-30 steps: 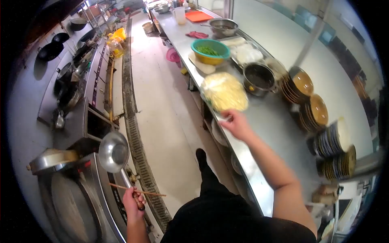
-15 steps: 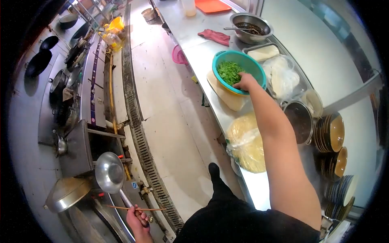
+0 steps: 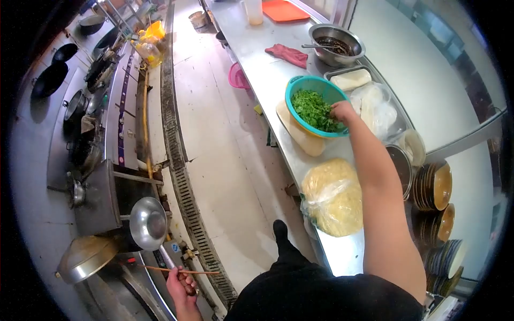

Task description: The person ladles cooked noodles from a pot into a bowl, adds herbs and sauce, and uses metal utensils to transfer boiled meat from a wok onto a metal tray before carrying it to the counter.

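My left hand [image 3: 181, 284] is wrapped round the handle of a metal ladle [image 3: 148, 223], whose bowl points away from me, and a thin wooden chopstick [image 3: 203, 272] sticks out across the same hand. My right hand [image 3: 343, 112] is at the right side of a teal basin [image 3: 297, 85], its fingers pressed together at the chopped green herbs [image 3: 312, 108]. Whether the fingertips hold any herbs is too small to tell. Below the basin on the counter lies a plastic-wrapped yellow bundle [image 3: 333, 198].
The steel counter [image 3: 278, 99] bears a red cloth [image 3: 287, 54], a metal bowl of dark sauce [image 3: 357, 51], an orange tray [image 3: 285, 10], a pot and stacked plates [image 3: 442, 186]. A stove with woks [image 3: 51, 80] runs along the left. A floor drain [image 3: 184, 192] lies between.
My right hand has moved from the middle of the herbs to the basin's right side. The view has shifted slightly, and the left hand still holds the ladle.
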Demonstrator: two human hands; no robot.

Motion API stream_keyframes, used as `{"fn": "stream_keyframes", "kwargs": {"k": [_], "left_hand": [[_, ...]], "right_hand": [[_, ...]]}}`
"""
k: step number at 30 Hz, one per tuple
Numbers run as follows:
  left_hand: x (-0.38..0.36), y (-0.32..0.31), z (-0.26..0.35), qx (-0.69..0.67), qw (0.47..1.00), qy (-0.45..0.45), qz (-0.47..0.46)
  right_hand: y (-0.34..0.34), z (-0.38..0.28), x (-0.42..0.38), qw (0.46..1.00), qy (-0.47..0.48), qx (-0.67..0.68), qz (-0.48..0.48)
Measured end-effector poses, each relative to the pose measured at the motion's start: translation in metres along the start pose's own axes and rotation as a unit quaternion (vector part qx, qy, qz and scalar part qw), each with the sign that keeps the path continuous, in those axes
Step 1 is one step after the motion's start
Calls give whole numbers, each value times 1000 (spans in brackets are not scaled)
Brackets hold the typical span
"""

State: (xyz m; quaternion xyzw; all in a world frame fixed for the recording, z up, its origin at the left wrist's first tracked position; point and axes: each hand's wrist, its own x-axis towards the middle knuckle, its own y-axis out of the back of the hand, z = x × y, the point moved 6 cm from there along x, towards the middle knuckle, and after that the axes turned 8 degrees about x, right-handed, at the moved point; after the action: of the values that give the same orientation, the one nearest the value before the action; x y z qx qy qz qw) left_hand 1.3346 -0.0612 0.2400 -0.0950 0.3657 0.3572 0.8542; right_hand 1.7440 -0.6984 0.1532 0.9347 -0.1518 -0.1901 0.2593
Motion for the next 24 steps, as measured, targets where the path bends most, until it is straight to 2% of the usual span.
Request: {"fn": "stream_keyframes", "kwargs": {"k": [1, 2, 4, 5, 7, 8, 10, 11, 14, 15, 16, 18, 19, 22, 24], "left_hand": [[-3, 1, 0, -7, 1000, 3, -8], [-6, 3, -1, -14, 1000, 6, -16], [-13, 12, -7, -16, 1000, 5, -23], [-17, 17, -10, -16, 999, 6, -31], [-18, 27, -16, -13, 999, -11, -45], [-19, 31, -19, -8, 998, -24, -55], [-23, 43, -27, 2, 997, -34, -67], [-26, 52, -33, 14, 997, -42, -68], [-29, 83, -52, 9, 984, -59, -169], [-33, 104, -56, 41, 982, -76, -170], [-24, 116, -61, 54, 976, -73, -198], [-11, 146, -66, 84, 955, -89, -269], [-32, 154, -55, 111, 958, -106, -242], [-43, 183, -43, 156, 949, -59, -267], [-60, 195, -36, 184, 932, -60, -307]], "right_hand": [[-3, 16, -2, 998, -59, 12, -6], [-1, 16, -8, 998, -57, 14, -5], [0, 19, -26, 962, -84, 261, -14], [7, 12, -38, 961, -80, 263, -12], [20, -14, -71, 901, -64, 426, -51], [30, -14, -80, 901, -57, 429, -42], [54, -23, -106, 869, -1, 486, -89], [74, -31, -141, 866, 10, 493, -81], [167, -47, -294, 881, 60, 469, -20], [193, -52, -358, 881, 42, 471, 8], [211, -54, -409, 860, 75, 505, 16], [250, -57, -533, 878, 105, 464, 62], [270, -47, -593, 881, 89, 456, 92], [334, 3, -733, 863, 76, 463, 190], [361, 26, -848, 832, 72, 479, 270]]}}
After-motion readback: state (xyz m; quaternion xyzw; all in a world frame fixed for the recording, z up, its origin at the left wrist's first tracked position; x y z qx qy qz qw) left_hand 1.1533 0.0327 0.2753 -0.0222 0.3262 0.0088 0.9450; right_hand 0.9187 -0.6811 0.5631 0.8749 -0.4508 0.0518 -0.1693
